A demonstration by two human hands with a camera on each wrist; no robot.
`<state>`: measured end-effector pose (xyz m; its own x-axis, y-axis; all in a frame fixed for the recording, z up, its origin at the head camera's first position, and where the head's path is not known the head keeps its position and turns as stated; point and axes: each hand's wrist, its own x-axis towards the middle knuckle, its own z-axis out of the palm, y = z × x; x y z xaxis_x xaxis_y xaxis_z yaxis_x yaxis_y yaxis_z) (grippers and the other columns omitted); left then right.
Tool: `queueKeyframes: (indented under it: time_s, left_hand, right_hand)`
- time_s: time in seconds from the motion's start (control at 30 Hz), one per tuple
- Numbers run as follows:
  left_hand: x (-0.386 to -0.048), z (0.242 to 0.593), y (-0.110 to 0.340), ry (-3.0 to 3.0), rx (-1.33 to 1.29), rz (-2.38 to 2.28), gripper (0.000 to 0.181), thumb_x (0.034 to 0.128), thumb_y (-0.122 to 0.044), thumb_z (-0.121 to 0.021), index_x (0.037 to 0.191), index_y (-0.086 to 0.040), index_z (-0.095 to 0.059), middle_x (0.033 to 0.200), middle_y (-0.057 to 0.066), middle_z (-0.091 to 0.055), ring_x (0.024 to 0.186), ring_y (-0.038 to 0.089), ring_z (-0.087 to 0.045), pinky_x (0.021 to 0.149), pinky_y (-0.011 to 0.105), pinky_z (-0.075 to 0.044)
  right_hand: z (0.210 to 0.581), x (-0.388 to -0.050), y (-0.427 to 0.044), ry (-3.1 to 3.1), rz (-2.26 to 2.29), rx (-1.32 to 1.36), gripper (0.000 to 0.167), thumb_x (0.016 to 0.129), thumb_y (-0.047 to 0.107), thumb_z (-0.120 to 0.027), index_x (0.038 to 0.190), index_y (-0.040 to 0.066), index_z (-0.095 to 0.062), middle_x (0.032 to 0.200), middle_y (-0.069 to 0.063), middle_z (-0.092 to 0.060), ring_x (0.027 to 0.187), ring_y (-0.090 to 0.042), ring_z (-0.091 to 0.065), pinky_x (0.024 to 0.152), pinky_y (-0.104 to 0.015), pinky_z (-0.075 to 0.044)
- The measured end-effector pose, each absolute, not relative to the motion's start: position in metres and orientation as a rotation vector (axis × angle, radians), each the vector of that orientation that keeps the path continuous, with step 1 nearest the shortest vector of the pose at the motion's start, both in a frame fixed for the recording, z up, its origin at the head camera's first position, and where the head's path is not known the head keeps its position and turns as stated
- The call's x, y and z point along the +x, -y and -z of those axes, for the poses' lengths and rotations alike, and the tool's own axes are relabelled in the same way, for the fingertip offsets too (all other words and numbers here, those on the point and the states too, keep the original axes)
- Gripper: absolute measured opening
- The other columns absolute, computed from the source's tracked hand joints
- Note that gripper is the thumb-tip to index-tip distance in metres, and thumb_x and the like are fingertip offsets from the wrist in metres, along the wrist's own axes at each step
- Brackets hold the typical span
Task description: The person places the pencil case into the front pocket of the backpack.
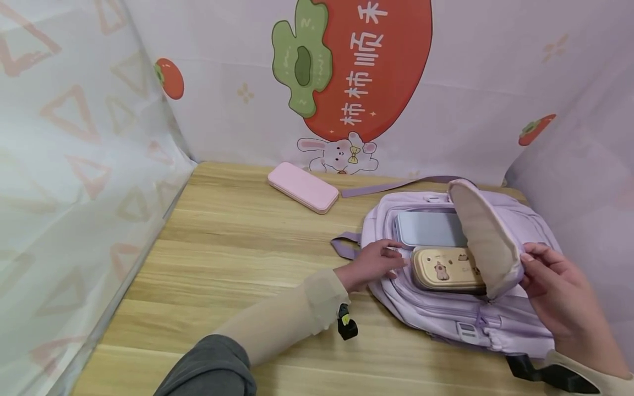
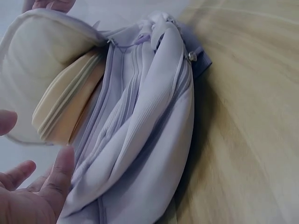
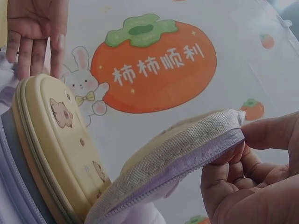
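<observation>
A lilac backpack [image 1: 396, 300] lies on the table with its front pocket unzipped. Between thumb and fingers, my right hand [image 1: 562, 286] pinches the edge of the pocket flap [image 1: 482, 236], which stands folded back with its cream lining showing. Inside the pocket are a pale blue case [image 1: 430, 229] and, nearer me, a yellow pencil case [image 1: 441, 269] with small animal pictures; the flap hides their right ends. My left hand [image 1: 373, 264] is at the pocket's left rim, fingers loosely extended beside the yellow pencil case. In the left wrist view those fingers [image 2: 60, 175] hold nothing.
A pink case [image 1: 303, 187] lies near the table's back edge, left of the backpack. One purple strap [image 1: 381, 188] stretches over the wood behind the bag, and a strap loop [image 1: 344, 245] sticks out at its left. Printed cloth [image 1: 238, 126] walls the table at back and sides.
</observation>
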<state>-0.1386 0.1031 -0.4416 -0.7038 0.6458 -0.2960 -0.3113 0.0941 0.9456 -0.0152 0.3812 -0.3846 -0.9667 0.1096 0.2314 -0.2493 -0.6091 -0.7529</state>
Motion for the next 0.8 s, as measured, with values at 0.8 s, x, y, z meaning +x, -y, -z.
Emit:
queueKeyframes:
  time_s: [0.8]
  left_hand:
    - [-0.227,0.43,-0.012,-1.917,0.222,-1.795,0.055,0.1046,-0.015,-0.061,0.152,0.005,-0.041,0.134,0.023,-0.055,0.13,0.045,-0.052,0.096,0.047,-0.055]
  right_hand:
    - [0.387,-0.01,-0.394,1.24,-2.659,0.222,0.035,0.105,-0.017,-0.026,0.111,-0.014,-0.06,0.102,-0.018,-0.063,0.084,-0.024,-0.07,0.072,-0.029,-0.058]
